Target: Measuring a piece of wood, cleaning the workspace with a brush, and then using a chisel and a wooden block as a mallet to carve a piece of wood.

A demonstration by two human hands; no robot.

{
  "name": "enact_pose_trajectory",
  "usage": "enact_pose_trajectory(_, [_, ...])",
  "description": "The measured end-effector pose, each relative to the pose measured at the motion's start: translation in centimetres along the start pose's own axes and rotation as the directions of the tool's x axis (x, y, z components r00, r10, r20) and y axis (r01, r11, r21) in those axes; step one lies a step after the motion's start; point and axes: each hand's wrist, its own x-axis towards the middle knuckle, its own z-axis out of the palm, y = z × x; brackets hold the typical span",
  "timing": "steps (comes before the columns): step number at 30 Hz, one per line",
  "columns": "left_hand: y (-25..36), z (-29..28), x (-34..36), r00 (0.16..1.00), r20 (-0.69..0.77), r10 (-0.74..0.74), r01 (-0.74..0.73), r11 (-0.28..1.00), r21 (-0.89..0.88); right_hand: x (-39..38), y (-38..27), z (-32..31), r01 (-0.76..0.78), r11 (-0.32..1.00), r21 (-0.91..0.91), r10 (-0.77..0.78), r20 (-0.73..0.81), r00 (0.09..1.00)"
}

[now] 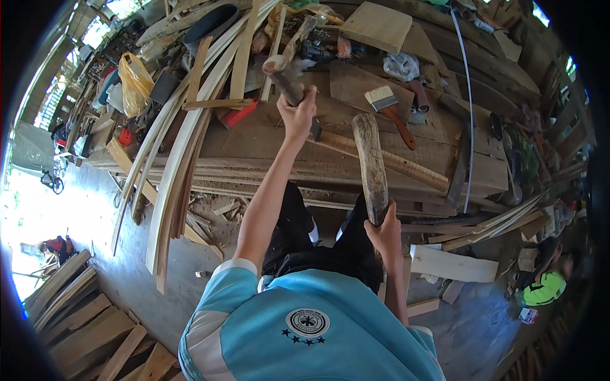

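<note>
My left hand (pixel 297 115) is raised over the workbench and closed around a short round wooden stick (pixel 283 80) with a pale, rounded end. Just right of that wrist is a small dark piece (pixel 316 129); I cannot tell whether it is joined to anything. Lower and to the right, my right hand (pixel 385 232) grips the near end of a thick, weathered piece of wood (pixel 370 162), which points up and away over the bench edge. Between and beyond them lies a long wooden strip (pixel 394 165). A wide paintbrush (pixel 392 114) with an orange-brown handle rests behind it.
Long thin wood strips (pixel 184 152) overhang the bench (pixel 254 145) at the left, near a red object (pixel 240 114). A thin metal strip (pixel 469 95) runs along the right. Boards (pixel 95 340) are stacked lower left. A person in bright yellow-green (pixel 544 289) is at far right.
</note>
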Motion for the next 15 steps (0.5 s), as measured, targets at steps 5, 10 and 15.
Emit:
enact_pose_trajectory(5, [-0.4, 0.7, 0.5, 0.997, -0.072, -0.013, 0.017, 0.998, 0.055, 0.1, -0.2, -0.2, 0.010, 1.000, -0.022, -0.009, 0.018, 1.000])
enact_pose_trajectory(10, [-0.6, 0.9, 0.5, 0.997, -0.057, -0.046, 0.051, 0.995, 0.089, 1.4, -2.1, -3.9, -0.083, 0.978, 0.191, 0.045, 0.199, 0.979])
enact_pose_trajectory(15, [-0.3, 0.4, 0.1, 0.998, -0.055, 0.006, 0.004, 0.983, 0.183, 2.7, -10.6, -10.5, 0.494, 0.866, 0.083, -0.492, -0.036, 0.870])
